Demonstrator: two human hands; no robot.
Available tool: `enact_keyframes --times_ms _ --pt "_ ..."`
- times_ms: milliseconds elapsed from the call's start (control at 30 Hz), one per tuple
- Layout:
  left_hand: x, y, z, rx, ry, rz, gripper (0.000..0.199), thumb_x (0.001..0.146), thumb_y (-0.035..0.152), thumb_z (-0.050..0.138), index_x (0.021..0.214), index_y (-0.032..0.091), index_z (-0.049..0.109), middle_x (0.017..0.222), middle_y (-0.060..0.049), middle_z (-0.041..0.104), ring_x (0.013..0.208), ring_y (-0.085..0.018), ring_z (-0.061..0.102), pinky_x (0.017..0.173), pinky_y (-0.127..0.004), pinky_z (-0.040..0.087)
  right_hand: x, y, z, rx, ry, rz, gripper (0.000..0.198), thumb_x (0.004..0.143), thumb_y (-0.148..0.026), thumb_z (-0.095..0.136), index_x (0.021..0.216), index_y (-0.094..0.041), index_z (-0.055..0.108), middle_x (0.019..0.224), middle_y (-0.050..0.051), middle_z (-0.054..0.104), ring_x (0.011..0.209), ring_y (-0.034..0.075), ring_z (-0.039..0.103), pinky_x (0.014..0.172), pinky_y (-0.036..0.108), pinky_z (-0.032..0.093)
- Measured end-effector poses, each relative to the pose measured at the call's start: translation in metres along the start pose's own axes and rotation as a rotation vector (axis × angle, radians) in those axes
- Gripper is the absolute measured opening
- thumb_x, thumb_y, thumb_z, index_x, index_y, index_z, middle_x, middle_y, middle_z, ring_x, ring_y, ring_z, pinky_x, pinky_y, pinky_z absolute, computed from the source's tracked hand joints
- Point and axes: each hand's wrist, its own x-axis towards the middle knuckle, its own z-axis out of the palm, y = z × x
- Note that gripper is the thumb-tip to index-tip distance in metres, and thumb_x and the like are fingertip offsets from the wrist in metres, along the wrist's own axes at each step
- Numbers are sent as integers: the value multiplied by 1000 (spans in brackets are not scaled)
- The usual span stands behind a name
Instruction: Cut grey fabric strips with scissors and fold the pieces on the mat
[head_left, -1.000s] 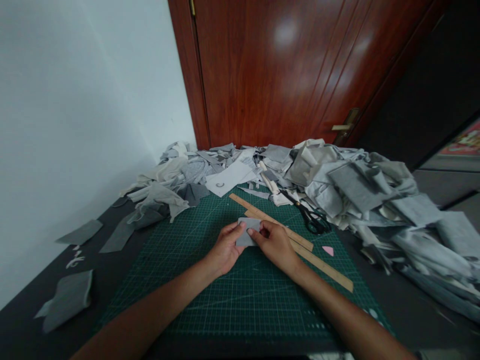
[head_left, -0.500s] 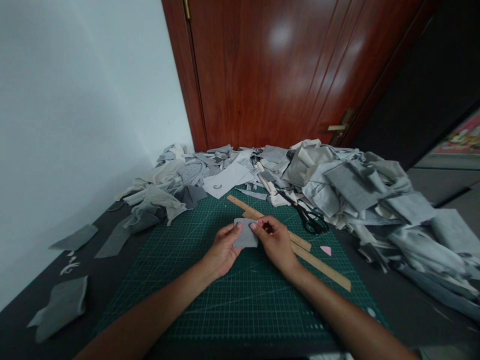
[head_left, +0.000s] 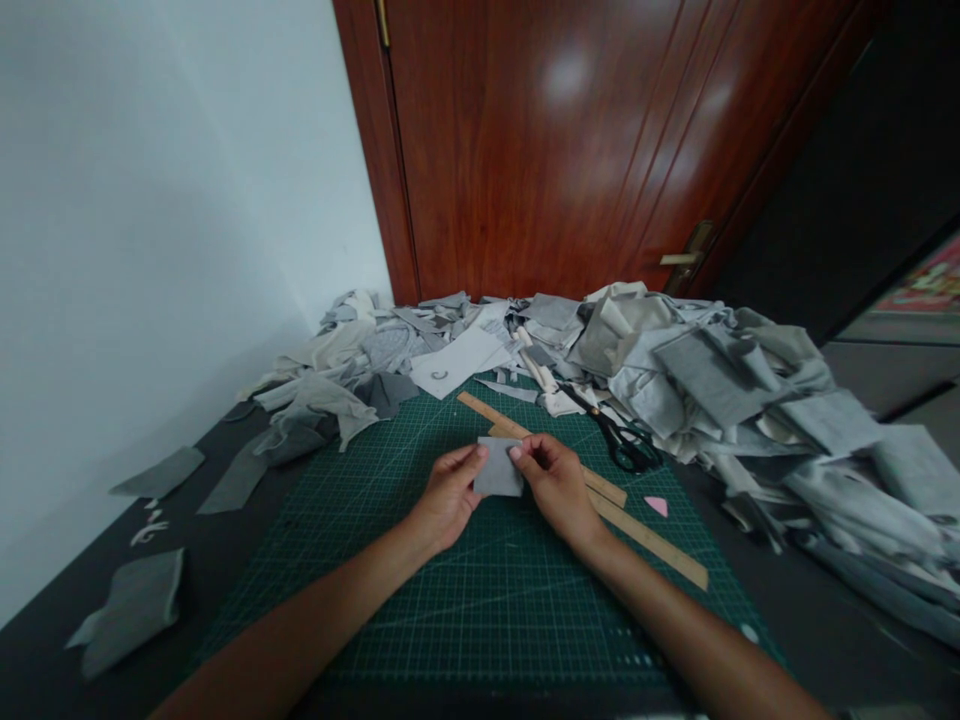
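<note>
A small grey square of fabric [head_left: 500, 470] is held up over the green cutting mat [head_left: 480, 620]. My left hand [head_left: 451, 495] pinches its left edge, thumb on top. On the opposite side my right hand [head_left: 555, 480] grips the upper right edge between thumb and fingers. Two wooden rulers [head_left: 652, 540] lie slantwise on the mat, partly hidden behind my right hand. Beyond them rest black-handled scissors [head_left: 630, 445], and a pink triangular piece of chalk [head_left: 656, 506] lies near the rulers.
Heaps of grey and white fabric [head_left: 705, 375] line the back and right of the table. A white paper sheet [head_left: 457, 362] lies at the far edge of the mat. To the left are loose grey pieces [head_left: 139, 605]. A wall and a wooden door [head_left: 525, 150] stand behind.
The view has shifted slightly, so most things sit a little farther right. Both hands keep their hold on the fabric square, which looks slightly more level.
</note>
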Motion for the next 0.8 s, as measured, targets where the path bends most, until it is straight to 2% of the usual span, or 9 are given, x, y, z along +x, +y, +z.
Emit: enact_keyframes --times_ms 300,633,800 --pt "-2 2 3 -5 -11 11 47 71 45 93 98 10 80 94 -16 79 91 -29 74 83 -39 58 4 3 -1 52 -2 51 29 78 -47 77 73 -20 65 66 -2 58 58 16 49 54 28 40" --pt "-1 0 0 -9 -48 6 45 72 41 92 102 9 79 95 -15 79 92 -28 74 83 -36 56 4 -1 -2 64 -14 56 33 80 -50 78 73 -20 66 64 -3 58 57 15 48 54 28 38" --pt "0 -1 0 -5 -49 4 46 73 40 91 104 10 79 95 -14 79 88 -25 73 80 -32 55 4 -3 -3 40 -16 44 33 81 -50 76 73 -19 66 65 -2 58 57 15 47 54 28 37"
